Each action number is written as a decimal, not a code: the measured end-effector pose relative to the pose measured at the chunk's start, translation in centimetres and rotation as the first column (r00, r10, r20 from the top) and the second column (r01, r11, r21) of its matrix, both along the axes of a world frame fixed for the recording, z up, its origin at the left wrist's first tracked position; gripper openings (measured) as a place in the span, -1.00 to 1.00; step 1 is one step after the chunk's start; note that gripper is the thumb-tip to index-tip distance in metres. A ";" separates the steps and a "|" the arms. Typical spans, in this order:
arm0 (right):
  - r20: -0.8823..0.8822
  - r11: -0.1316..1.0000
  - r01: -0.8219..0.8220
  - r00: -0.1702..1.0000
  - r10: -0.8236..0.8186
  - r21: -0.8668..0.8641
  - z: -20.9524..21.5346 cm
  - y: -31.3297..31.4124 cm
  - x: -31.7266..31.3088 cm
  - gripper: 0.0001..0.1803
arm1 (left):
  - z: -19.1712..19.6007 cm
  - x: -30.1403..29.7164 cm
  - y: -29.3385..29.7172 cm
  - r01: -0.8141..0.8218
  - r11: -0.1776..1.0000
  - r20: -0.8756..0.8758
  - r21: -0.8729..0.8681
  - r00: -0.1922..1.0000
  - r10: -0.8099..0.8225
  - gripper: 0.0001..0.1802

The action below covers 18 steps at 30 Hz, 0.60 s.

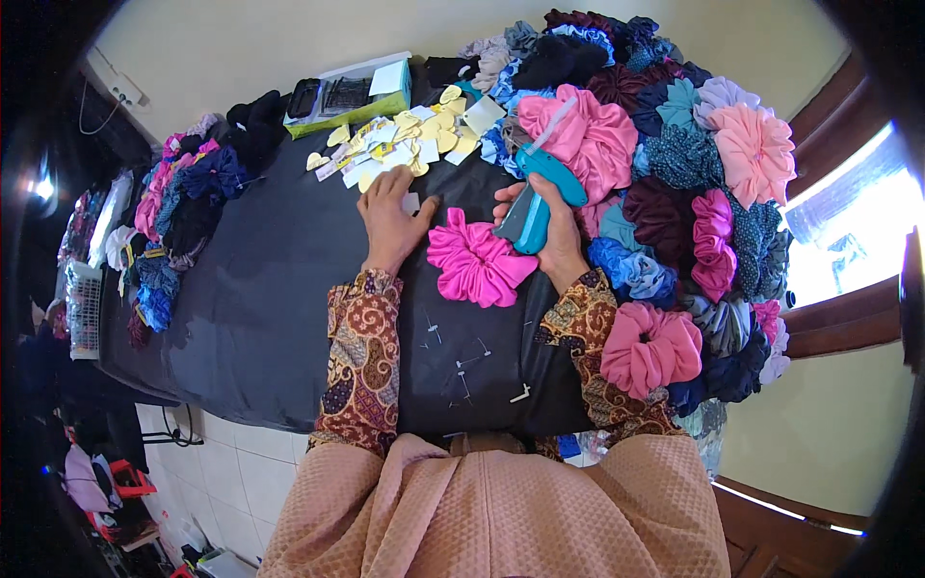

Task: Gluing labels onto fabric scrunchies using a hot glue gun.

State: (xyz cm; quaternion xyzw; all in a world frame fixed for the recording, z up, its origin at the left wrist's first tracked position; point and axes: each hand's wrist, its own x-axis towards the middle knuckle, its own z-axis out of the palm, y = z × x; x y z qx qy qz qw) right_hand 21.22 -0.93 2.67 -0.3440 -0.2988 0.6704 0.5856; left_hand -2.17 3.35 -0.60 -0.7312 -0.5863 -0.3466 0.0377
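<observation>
My right hand (562, 231) is closed around the handle of a teal tagging gun (546, 188), whose needle end points up and away from me. To the left, my left hand (393, 220) lies over the near edge of a heap of yellow and white paper tags (414, 135). Its thumb stands apart from the fingers, and a small white tag (411, 203) shows between them. Some fingertips are hard to make out against the heap. Between my hands a bright pink satin scrunchie (480, 258) rests flat on the black tablecloth (270, 279).
Many scrunchies (665, 212) are piled along the right side, close to my right hand. A smaller scrunchie heap (183, 193) lies at the far left. Behind the tags stands a green-and-white box (352, 94). Loose plastic fasteners (462, 364) lie near me.
</observation>
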 end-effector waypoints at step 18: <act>-0.002 1.000 -0.003 1.000 0.003 0.004 0.0 0.0 -0.1 -0.52 | 0.5 0.3 -0.1 -0.029 0.999 -0.009 0.022 1.000 0.029 -0.40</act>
